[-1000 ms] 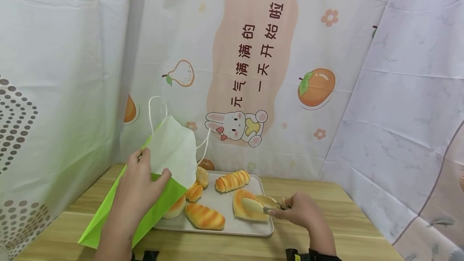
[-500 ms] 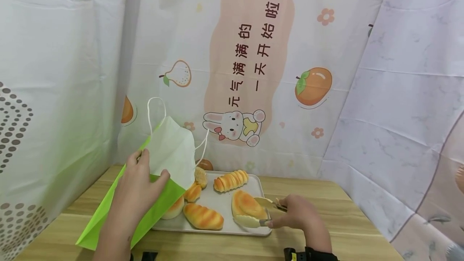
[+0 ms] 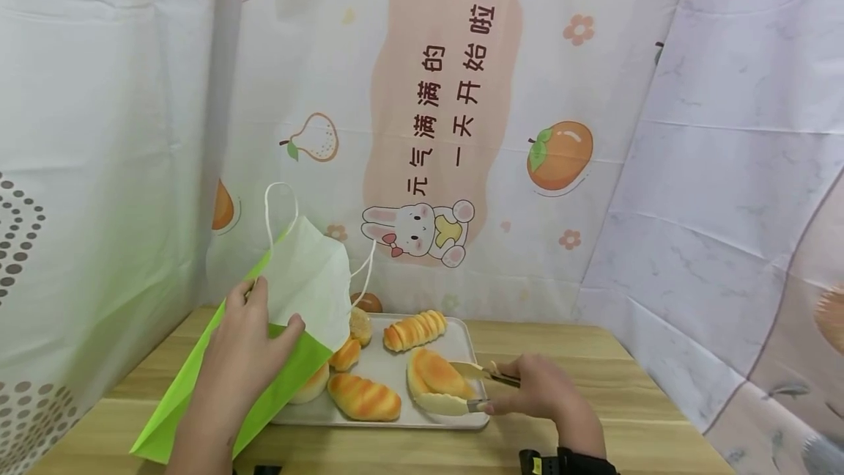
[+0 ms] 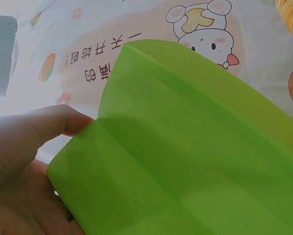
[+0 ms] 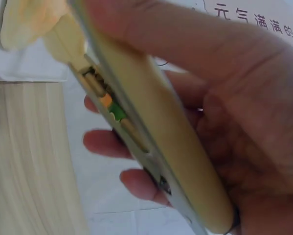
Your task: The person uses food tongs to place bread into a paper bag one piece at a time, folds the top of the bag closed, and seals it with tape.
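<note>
My left hand (image 3: 240, 350) grips the edge of a green paper bag (image 3: 290, 376), which leans tilted at the left with its white inside and string handles showing. In the left wrist view, thumb and fingers hold the green paper (image 4: 161, 147) between them. With my right hand (image 3: 543, 391) I hold cream-coloured tongs (image 5: 161, 127), fingers on one arm and thumb on the other. The tong tips lie on either side of a golden bread (image 3: 438, 372) at the tray's right end. Most of that bread is out of the right wrist view.
A pale tray (image 3: 469, 343) on the wooden table (image 3: 560, 350) also bears a ridged roll (image 3: 415, 330), a striped oval loaf (image 3: 365, 396) and several breads partly behind the bag. A printed curtain (image 3: 560, 240) hangs at the back.
The tongs first lay over the bread, then spread to either side of it; now their tips are closer in along its sides. The left hand keeps its grip on the bag.
</note>
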Action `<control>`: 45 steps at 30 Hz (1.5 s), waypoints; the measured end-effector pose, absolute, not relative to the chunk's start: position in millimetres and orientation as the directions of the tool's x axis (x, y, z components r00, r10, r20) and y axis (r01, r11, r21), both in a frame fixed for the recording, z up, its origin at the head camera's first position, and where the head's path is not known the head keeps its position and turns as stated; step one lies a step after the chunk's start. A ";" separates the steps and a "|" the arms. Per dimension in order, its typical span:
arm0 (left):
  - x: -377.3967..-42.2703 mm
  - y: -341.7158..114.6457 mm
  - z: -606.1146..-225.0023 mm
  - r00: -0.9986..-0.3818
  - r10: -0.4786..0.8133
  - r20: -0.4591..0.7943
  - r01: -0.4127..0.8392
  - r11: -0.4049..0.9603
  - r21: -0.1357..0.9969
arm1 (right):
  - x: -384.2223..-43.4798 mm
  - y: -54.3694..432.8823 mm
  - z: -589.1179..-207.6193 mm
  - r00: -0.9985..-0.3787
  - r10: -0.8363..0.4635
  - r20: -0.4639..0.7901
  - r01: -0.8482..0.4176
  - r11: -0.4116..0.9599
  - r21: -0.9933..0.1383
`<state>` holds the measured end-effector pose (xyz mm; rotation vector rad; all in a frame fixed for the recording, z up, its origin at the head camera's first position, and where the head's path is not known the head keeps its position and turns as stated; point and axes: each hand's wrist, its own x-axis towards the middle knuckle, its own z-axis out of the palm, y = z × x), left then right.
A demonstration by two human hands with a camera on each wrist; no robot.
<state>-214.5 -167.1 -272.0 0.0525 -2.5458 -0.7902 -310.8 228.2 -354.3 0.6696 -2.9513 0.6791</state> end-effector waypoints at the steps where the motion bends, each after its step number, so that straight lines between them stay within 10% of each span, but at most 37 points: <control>1: -214.7 -167.7 -272.4 -0.889 -0.172 0.425 0.099 0.833 0.544 | -310.9 227.8 -353.8 -0.899 -0.414 0.145 -0.436 0.806 -0.399; 45: -214.7 -167.4 -272.9 -0.884 -0.162 0.438 0.123 0.824 0.553 | -302.9 212.8 -339.8 -0.893 -0.414 0.176 -0.450 0.813 -0.371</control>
